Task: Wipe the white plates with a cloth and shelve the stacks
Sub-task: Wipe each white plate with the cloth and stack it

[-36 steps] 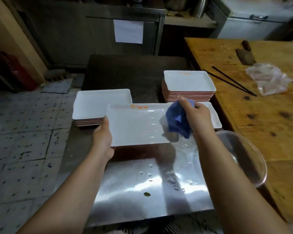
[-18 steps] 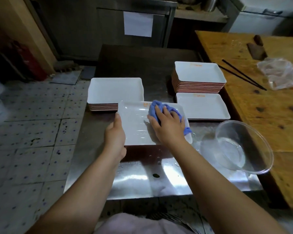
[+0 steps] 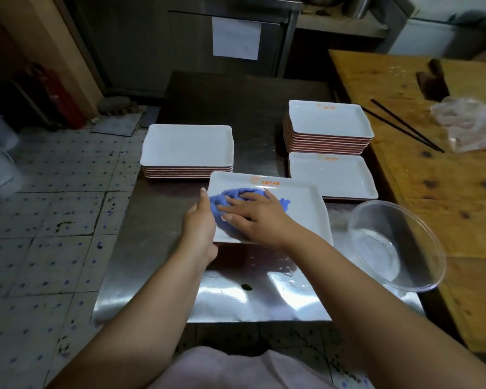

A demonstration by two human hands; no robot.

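Observation:
A white rectangular plate (image 3: 300, 200) with an orange logo is held just above the steel table (image 3: 157, 220). My left hand (image 3: 199, 223) grips its left edge, thumb on the rim. My right hand (image 3: 253, 214) lies with fingers spread on a blue cloth (image 3: 222, 197), pressing it onto the plate's left half. A stack of white plates (image 3: 187, 148) stands at the left of the table. A taller stack (image 3: 328, 126) stands at the back right, with a single plate (image 3: 331, 175) in front of it.
A clear glass bowl (image 3: 396, 242) holding a little water sits at the table's right edge. Beside it is a wooden table (image 3: 446, 192) with black chopsticks (image 3: 404, 124), a plastic bag (image 3: 469, 124) and a cleaver (image 3: 432, 82). Tiled floor lies to the left.
My right hand has slid the blue cloth from the plate's right end across to its left end, next to my left hand. The plate stayed in my left hand's grip.

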